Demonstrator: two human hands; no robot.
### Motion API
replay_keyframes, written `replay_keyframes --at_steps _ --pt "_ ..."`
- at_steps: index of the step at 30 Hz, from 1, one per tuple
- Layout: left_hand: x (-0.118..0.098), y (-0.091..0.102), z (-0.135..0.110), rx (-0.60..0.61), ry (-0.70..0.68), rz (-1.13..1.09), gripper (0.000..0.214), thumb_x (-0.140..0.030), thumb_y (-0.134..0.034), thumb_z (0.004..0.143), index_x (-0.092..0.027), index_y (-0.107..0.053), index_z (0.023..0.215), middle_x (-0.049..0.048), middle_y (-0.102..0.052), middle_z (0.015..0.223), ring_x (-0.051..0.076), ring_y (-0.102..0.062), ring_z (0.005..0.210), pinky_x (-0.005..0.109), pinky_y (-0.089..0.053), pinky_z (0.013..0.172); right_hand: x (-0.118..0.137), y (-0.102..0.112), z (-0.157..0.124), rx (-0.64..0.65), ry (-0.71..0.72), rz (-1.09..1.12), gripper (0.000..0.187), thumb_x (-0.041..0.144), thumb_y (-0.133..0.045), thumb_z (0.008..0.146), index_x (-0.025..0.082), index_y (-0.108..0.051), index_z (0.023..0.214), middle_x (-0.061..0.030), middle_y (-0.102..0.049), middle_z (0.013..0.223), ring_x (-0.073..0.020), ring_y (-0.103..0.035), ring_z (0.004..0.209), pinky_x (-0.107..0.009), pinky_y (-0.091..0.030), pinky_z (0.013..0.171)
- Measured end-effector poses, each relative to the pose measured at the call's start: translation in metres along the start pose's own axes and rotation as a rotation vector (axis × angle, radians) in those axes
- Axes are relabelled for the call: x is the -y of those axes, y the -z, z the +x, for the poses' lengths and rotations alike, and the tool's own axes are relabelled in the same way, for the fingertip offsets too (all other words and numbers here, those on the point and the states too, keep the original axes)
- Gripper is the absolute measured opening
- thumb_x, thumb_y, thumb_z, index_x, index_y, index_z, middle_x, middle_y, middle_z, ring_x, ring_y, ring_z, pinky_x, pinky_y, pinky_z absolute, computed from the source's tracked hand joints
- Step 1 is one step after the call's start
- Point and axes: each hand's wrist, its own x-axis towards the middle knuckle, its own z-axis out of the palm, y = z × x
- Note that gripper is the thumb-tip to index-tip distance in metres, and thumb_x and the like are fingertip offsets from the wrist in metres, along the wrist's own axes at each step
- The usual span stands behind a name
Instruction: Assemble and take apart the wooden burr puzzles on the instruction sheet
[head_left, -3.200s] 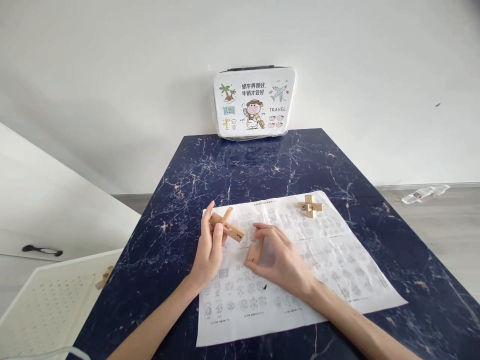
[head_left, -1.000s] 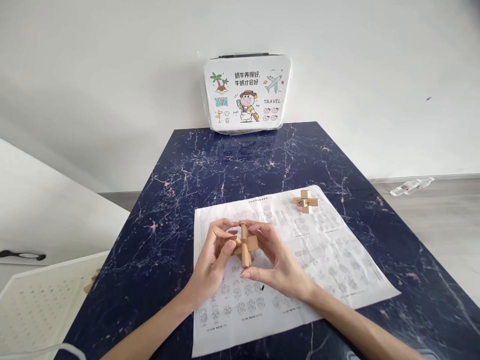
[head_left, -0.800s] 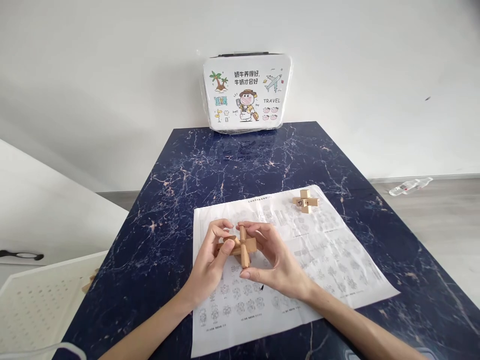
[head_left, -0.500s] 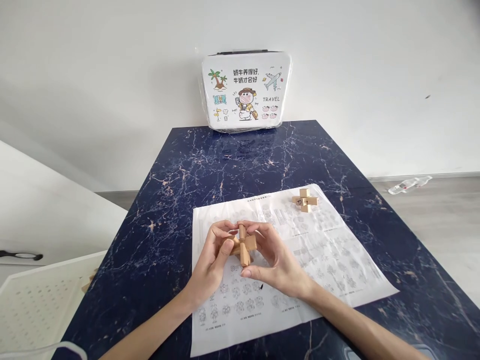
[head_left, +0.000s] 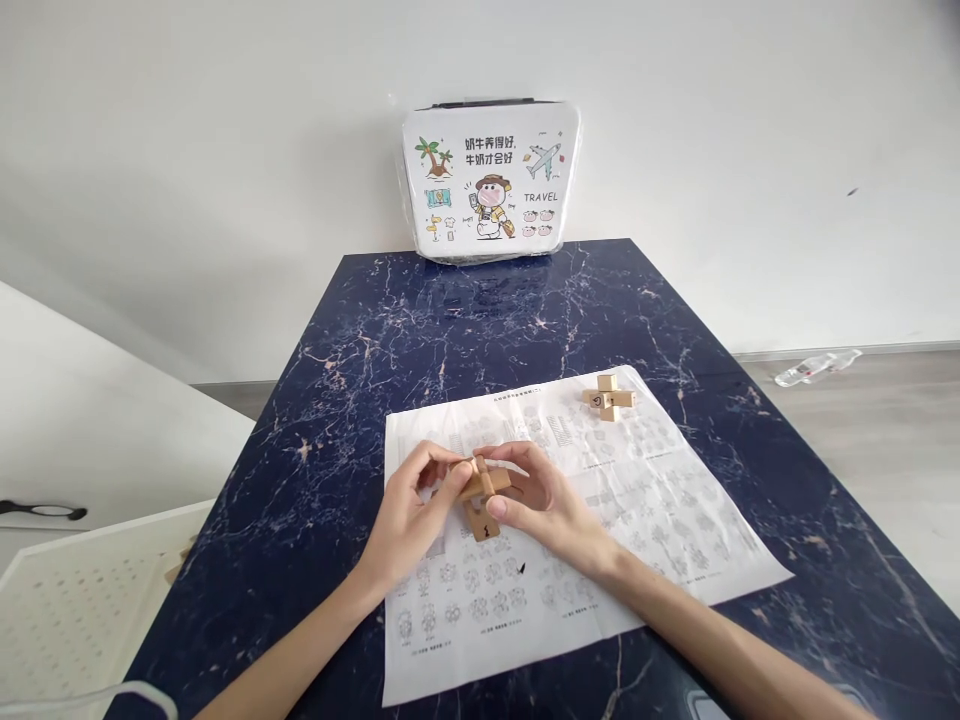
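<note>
Between both hands is a light-brown wooden interlocking puzzle point(head_left: 482, 518), its bars crossing one another, with a dark mark on the lower piece. My left hand point(head_left: 420, 505) grips it from the left, thumb on top and fingers curled behind. From the right, my right hand point(head_left: 551, 510) holds it with thumb in front and fingertips at the back. The fingers hide parts of the puzzle. Below the hands lies a creased instruction sheet point(head_left: 600, 550) printed with small diagrams. A second wooden puzzle point(head_left: 609, 399), a cross shape with dark marks, rests on the sheet's far right corner.
A white case point(head_left: 491, 185) with cartoon prints, in clear wrapping, leans against the wall at the far edge of the blue marbled table point(head_left: 480, 330). To the lower left stands a white perforated basket point(head_left: 82, 590). A clear plastic item point(head_left: 817, 367) lies on the floor at right.
The held puzzle has been turned, so a marked lower piece now faces me. My right thumb has moved up onto the front of the puzzle.
</note>
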Motion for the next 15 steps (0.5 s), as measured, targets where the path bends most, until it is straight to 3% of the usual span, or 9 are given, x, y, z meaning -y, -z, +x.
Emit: replay_keyframes --at_steps 4,9,15 --pt "-0.006 0.003 0.000 0.099 0.106 -0.110 0.033 -0.052 -0.066 0.104 -0.022 -0.061 0.093 -0.0012 -0.062 0.080 0.016 -0.056 0.071 0.028 -0.040 0.066 0.008 0.002 -0.001 0.005 -0.057 -0.057 0.047 0.057 -0.084 0.092 0.027 -0.061 0.119 -0.0111 -0.066 0.141 -0.0303 -0.070 0.126 -0.054 -0.060 0.106" --pt "-0.007 0.003 0.000 0.131 0.144 -0.176 0.037 -0.055 -0.063 0.104 -0.022 -0.058 0.088 -0.0028 -0.057 0.077 0.015 -0.052 0.069 0.027 -0.038 0.066 0.012 0.002 -0.003 0.040 -0.066 -0.188 0.051 0.068 -0.071 0.098 0.028 -0.060 0.126 -0.0100 -0.073 0.128 -0.0313 -0.072 0.122 -0.056 -0.058 0.106" --pt "0.001 0.004 0.001 0.154 0.220 -0.321 0.043 -0.061 -0.064 0.102 -0.021 -0.060 0.088 -0.0030 -0.056 0.078 0.014 -0.048 0.067 0.027 -0.039 0.067 0.015 -0.003 -0.004 0.121 0.031 -0.255 0.043 0.064 -0.052 0.110 0.027 -0.066 0.126 -0.0070 -0.074 0.121 -0.0272 -0.074 0.115 -0.048 -0.062 0.100"
